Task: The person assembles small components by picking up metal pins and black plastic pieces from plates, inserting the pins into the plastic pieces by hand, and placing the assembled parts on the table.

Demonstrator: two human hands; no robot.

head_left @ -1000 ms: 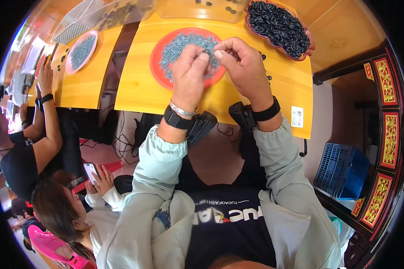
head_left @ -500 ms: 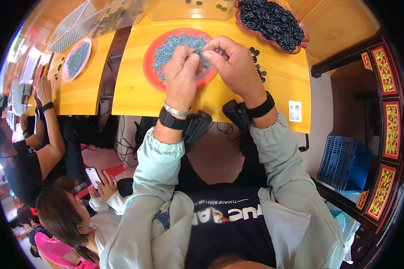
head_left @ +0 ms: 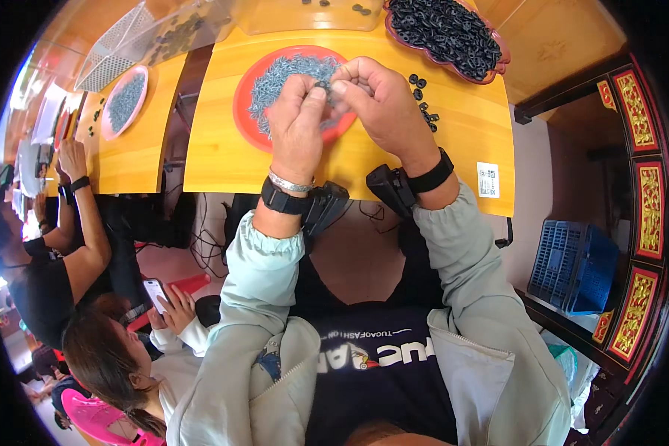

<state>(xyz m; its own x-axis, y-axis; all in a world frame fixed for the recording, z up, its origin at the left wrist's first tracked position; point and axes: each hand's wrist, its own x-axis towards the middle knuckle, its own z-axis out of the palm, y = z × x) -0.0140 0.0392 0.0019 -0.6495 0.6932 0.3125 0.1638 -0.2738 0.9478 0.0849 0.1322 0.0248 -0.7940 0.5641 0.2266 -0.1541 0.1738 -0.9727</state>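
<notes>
Over a round red plate [head_left: 242, 119] heaped with small silvery screws [head_left: 275, 78], my two hands are close together, fingertips nearly meeting. My left hand [head_left: 297, 119] is closed in a pinch, with a small dark part [head_left: 321, 85] showing at its thumb and fingertips. In my right hand [head_left: 379, 104], thumb and forefinger are pressed together; whatever lies between them is too small to make out. Just right of that hand, several small black round parts [head_left: 418, 94] lie in a loose row on the yellow tabletop [head_left: 215, 149].
A red scalloped tray [head_left: 502, 65] at the back right is piled with black parts. Clear bins [head_left: 305, 22] line the far edge. Left, a pink plate [head_left: 143, 97] holds screws at a co-worker's table. Another person [head_left: 111, 357] sits with a phone. A blue crate [head_left: 572, 267] stands right.
Both hands stay pinched above the plate, with only slight finger movement. A dark part shows more plainly at the left fingertips. The whole view has shifted a little.
</notes>
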